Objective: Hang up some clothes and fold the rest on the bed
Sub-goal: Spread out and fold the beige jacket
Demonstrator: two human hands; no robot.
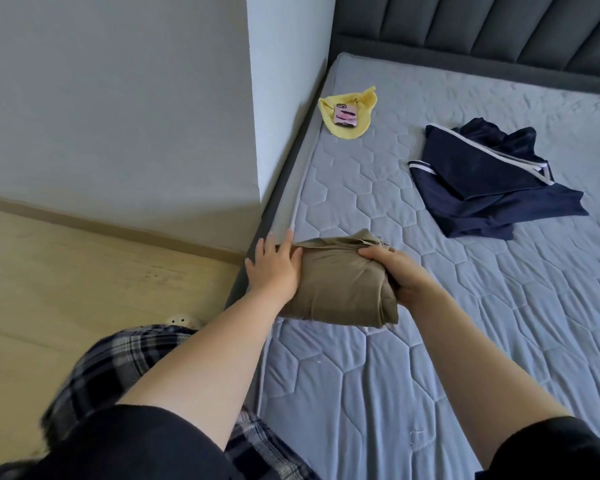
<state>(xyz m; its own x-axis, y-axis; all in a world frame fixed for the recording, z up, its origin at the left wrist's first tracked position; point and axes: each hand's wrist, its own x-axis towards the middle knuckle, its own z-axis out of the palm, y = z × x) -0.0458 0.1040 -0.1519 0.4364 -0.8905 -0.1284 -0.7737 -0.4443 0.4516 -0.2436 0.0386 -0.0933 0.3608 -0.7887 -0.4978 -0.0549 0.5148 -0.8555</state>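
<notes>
From the head camera: folded khaki garment at the near left edge of the bed, held between both hands. Flat against its left end, fingers straight, the left hand; curled round its right end, the right hand. Soft, light, probably quick to slump or unfold. Best gripped across the folded thickness, supported beneath. Loose further along, well apart, a navy garment.
</notes>
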